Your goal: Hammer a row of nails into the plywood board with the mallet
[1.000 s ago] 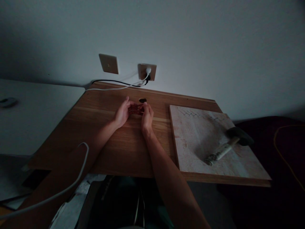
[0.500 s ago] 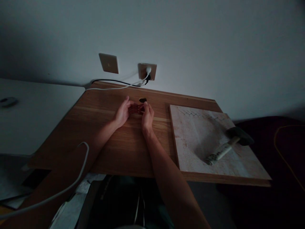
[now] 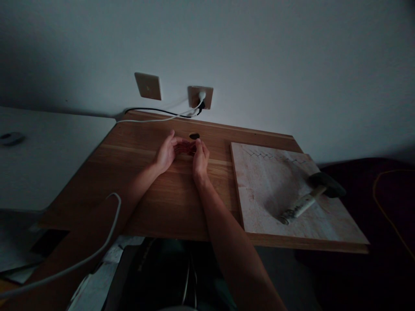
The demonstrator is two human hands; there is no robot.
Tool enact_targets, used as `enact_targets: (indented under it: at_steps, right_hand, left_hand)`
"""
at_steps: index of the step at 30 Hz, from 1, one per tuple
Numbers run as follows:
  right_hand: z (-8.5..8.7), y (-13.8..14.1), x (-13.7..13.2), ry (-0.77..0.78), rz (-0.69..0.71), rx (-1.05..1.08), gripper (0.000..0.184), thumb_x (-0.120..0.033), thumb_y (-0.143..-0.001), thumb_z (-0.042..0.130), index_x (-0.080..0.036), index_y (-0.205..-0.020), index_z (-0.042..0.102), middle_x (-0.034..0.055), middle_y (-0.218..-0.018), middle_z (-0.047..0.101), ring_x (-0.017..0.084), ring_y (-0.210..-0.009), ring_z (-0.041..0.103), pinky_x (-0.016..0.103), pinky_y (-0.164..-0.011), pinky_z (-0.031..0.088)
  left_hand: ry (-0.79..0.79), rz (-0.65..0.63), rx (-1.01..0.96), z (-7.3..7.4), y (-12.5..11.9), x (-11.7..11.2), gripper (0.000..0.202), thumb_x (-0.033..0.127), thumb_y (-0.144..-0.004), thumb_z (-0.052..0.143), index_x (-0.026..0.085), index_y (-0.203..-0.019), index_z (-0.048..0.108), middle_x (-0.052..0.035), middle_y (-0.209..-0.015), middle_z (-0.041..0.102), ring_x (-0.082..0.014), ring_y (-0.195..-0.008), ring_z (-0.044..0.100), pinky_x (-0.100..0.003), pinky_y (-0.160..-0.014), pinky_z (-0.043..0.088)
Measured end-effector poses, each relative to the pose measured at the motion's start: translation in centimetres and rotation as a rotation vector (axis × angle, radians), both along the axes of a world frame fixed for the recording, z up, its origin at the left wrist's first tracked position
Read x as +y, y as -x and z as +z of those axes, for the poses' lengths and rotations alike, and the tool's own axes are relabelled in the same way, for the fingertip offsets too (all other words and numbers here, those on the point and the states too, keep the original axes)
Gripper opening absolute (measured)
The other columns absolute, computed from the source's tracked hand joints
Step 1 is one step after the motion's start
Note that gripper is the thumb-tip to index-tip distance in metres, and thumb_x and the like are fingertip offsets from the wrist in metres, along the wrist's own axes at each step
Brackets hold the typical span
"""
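Note:
Over the wooden desktop (image 3: 175, 194), my left hand (image 3: 166, 154) and my right hand (image 3: 200, 159) face each other with palms inward and thumbs up. The fingers of my left hand stretch towards my right hand, and their tips meet or overlap in shadow. My right fingers bend loosely inward, partly hidden behind the thumb. I see no object in either hand. Just beyond the fingertips is a dark round hole (image 3: 194, 136) in the desktop.
A stone-patterned board (image 3: 259, 194) lies on the right with a dark-headed mallet (image 3: 303, 205) on it. Cables (image 3: 155, 120) run along the wall to a socket (image 3: 207, 97). A white cable (image 3: 112, 233) crosses my left forearm. A white table (image 3: 58, 160) adjoins at left.
The fingers have shifted slightly between the hands. Both hands stay in nearly the same place, and nothing else has moved.

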State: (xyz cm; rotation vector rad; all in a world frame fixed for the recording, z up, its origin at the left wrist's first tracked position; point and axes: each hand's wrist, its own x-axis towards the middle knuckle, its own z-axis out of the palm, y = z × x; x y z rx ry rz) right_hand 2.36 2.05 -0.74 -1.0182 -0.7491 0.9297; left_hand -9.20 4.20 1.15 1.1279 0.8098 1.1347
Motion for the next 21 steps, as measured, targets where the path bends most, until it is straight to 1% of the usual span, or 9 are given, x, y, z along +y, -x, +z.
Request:
enact_targets:
  at_steps: [5, 10, 14, 17, 21]
  right_hand:
    - [-0.38, -0.02, 0.15, -0.045, -0.029, -0.027, 0.04, -0.041, -0.103, 0.052, -0.024, -0.068, 0.064, -0.0028, -0.065, 0.063, 0.015, -0.062, 0.055, 0.027, -0.064, 0.046]
    - [-0.88, -0.12, 0.36, -0.052, -0.049, -0.047, 0.04, -0.049, -0.1, 0.053, -0.024, -0.071, 0.066, -0.0026, -0.066, 0.063, 0.015, -0.064, 0.055, 0.028, -0.066, 0.047]
    - [-0.9, -0.21, 0.38, -0.029, -0.035, -0.045, 0.042, -0.057, -0.098, 0.054, -0.024, -0.076, 0.069, -0.0008, -0.072, 0.068, 0.016, -0.068, 0.058, 0.029, -0.07, 0.049]
    - [-0.77, -0.17, 0.34, -0.006, -0.033, -0.036, 0.042, -0.057, -0.097, 0.054, -0.024, -0.076, 0.069, -0.0001, -0.073, 0.069, 0.017, -0.071, 0.06, 0.029, -0.073, 0.05]
    - [-0.79, -0.12, 0.26, -0.003, -0.04, -0.028, 0.04, -0.054, -0.097, 0.054, -0.023, -0.078, 0.07, 0.0006, -0.077, 0.071, 0.017, -0.073, 0.061, 0.029, -0.075, 0.051]
  left_hand:
    - [-0.004, 0.007, 0.01, -0.09, -0.01, 0.05, 0.073, 0.085, -0.091, 0.049, 0.019, -0.085, 0.079, -0.0141, -0.102, 0.083, -0.0335, -0.114, 0.074, -0.046, -0.101, 0.057]
    - [-0.007, 0.008, 0.017, -0.13, -0.06, 0.08, 0.076, 0.085, -0.091, 0.046, 0.018, -0.091, 0.082, -0.0146, -0.108, 0.083, -0.0344, -0.119, 0.073, -0.047, -0.102, 0.056]
    - [-0.01, 0.026, 0.051, -0.06, -0.16, 0.06, 0.077, 0.085, -0.092, 0.044, 0.018, -0.096, 0.083, -0.0144, -0.11, 0.083, -0.0342, -0.122, 0.071, -0.047, -0.104, 0.055]
    - [-0.013, 0.039, 0.067, -0.03, -0.26, 0.02, 0.079, 0.085, -0.092, 0.044, 0.017, -0.097, 0.083, -0.0145, -0.111, 0.083, -0.0339, -0.122, 0.071, -0.047, -0.105, 0.054]
    - [-0.017, 0.049, 0.053, -0.12, -0.35, 0.01, 0.076, 0.084, -0.092, 0.046, 0.018, -0.096, 0.083, -0.014, -0.11, 0.083, -0.0337, -0.12, 0.072, -0.048, -0.106, 0.054]
